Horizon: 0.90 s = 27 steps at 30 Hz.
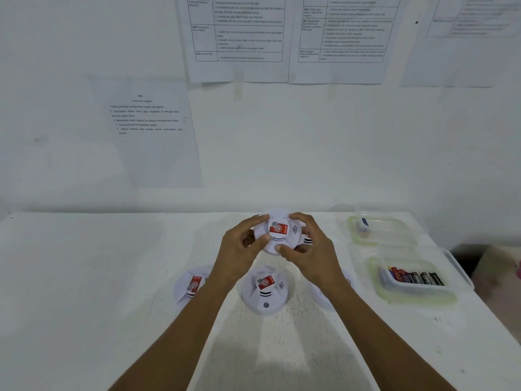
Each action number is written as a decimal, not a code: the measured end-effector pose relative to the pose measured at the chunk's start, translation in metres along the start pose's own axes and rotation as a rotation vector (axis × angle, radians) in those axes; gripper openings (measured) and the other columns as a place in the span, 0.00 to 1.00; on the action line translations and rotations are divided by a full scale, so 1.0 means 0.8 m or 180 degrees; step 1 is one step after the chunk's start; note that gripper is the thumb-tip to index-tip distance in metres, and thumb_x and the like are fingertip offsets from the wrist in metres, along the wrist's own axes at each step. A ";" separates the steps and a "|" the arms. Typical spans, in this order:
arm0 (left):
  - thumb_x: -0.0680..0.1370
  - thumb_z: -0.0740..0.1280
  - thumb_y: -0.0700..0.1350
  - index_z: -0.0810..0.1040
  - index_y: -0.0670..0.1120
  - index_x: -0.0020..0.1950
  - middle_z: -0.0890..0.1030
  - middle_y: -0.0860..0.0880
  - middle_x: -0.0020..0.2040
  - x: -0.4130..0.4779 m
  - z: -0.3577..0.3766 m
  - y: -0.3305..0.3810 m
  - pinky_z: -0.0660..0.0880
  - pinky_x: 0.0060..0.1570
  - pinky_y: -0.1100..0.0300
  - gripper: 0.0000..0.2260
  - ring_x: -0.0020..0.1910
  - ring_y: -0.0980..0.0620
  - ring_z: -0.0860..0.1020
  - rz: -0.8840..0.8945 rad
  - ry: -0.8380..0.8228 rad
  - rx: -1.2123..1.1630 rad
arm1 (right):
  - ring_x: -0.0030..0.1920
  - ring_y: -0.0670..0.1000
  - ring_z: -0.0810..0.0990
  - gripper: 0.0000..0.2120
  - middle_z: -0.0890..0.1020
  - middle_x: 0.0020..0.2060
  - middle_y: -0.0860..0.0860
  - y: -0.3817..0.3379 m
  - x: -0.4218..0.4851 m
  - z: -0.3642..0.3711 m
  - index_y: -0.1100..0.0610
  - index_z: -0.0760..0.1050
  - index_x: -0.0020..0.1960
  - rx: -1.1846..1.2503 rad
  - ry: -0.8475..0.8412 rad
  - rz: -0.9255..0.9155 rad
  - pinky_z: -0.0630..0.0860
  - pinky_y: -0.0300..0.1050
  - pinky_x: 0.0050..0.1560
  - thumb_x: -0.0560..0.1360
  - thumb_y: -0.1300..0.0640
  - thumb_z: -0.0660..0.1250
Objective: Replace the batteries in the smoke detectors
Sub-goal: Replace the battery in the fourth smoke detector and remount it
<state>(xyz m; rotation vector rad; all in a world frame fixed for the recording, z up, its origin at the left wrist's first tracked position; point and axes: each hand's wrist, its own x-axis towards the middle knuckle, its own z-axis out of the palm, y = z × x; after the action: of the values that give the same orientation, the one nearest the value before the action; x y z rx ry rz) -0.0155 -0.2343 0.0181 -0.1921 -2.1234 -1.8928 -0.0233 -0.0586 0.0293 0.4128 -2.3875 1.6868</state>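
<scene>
A round white smoke detector (277,231) with a red label is held above the table, face toward me. My left hand (242,246) grips its left edge with thumb and fingers curled round the rim. My right hand (310,246) grips its right and lower edge. Three more white detectors lie on the table: one at the left (190,286), one in the middle (265,290), and one mostly hidden under my right forearm (324,294). Another detector (307,239) peeks out behind my right hand. A clear tray (451,280) at the right holds several batteries (411,277).
A second clear container (380,228) with a small white and blue item stands at the back right of the white table (84,277). Printed sheets (236,38) hang on the wall behind. The table's right edge drops off past the battery tray.
</scene>
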 end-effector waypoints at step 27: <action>0.76 0.72 0.41 0.78 0.46 0.64 0.82 0.48 0.59 -0.001 -0.004 -0.011 0.80 0.53 0.57 0.17 0.56 0.50 0.82 0.0027 0.0040 0.0001 | 0.50 0.47 0.83 0.24 0.81 0.55 0.45 0.014 0.004 0.000 0.48 0.71 0.65 0.0090 -0.0236 0.0014 0.81 0.44 0.49 0.72 0.54 0.75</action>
<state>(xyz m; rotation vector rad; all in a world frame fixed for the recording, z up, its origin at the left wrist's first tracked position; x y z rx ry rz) -0.0166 -0.2381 0.0098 -0.1885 -2.1113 -1.8842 -0.0300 -0.0556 0.0203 0.4829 -2.4202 1.7385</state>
